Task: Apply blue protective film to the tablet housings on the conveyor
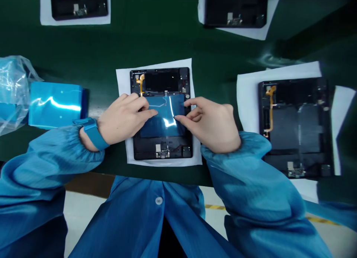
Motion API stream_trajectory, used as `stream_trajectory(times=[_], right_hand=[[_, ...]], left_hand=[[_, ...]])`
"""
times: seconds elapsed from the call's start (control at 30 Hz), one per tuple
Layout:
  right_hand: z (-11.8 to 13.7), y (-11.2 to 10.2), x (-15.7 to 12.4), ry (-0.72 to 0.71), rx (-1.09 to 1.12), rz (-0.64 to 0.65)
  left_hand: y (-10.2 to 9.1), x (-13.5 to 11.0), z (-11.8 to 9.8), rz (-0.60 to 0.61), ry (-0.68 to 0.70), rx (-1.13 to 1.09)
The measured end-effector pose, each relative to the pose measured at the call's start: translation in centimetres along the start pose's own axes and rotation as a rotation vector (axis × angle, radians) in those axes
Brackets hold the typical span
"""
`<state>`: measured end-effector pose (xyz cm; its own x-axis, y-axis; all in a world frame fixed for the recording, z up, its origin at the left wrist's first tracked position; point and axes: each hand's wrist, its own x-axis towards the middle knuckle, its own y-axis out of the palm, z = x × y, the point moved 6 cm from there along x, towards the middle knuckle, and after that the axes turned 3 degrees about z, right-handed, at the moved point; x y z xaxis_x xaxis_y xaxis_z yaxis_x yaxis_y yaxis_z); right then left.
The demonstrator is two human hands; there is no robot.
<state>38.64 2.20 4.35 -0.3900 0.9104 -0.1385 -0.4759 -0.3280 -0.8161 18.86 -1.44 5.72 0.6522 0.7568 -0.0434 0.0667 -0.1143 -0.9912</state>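
An open black tablet body (pixel 161 148) lies on a white sheet (pixel 122 79) on the green belt, straight in front of me. A glossy blue film piece (pixel 164 118) sits over its middle. My left hand (pixel 122 118) rests on the film's left part, fingers stretched and pressing flat. My right hand (pixel 210 122) is at the film's right edge, thumb and forefinger pinched on that edge. An orange flex cable (pixel 141 83) shows at the tablet's upper left.
A stack of blue film pieces (pixel 55 105) lies at the left beside a clear plastic bag (pixel 12 90). Another open tablet (pixel 295 126) on white paper lies at the right. Two more tablets (pixel 79 5) (pixel 235 8) lie at the far edge.
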Motion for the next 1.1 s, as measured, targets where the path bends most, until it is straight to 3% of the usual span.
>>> stream_trajectory(times=[0.17,0.3,0.63,0.7,0.77,0.93,1.1], right_hand=[[0.0,0.1,0.2,-0.036,0.040,-0.008],[0.0,0.0,0.1,-0.037,0.043,-0.010],[-2.2,-0.3,0.2,0.105,0.130,-0.127],[-1.6,-0.5,0.0,0.039,0.079,-0.187],[-0.1,-0.4,-0.3,-0.116,-0.004,-0.210],[3.9,1.8,-0.6,-0.526,-0.278,0.022],[5.8,3.6,0.4,-0.672,-0.451,0.125]], left_hand=[[0.1,-0.1,0.1,-0.014,0.040,0.012],[0.3,0.1,0.0,0.057,0.050,0.078],[0.8,3.6,-3.8,0.207,0.059,0.133],[0.8,3.3,-3.5,0.197,0.090,0.096],[0.5,2.2,-2.2,0.133,0.073,0.042],[-0.4,-2.2,2.8,-0.084,-0.224,-0.069],[0.9,-4.0,3.5,-0.064,-0.231,-0.194]])
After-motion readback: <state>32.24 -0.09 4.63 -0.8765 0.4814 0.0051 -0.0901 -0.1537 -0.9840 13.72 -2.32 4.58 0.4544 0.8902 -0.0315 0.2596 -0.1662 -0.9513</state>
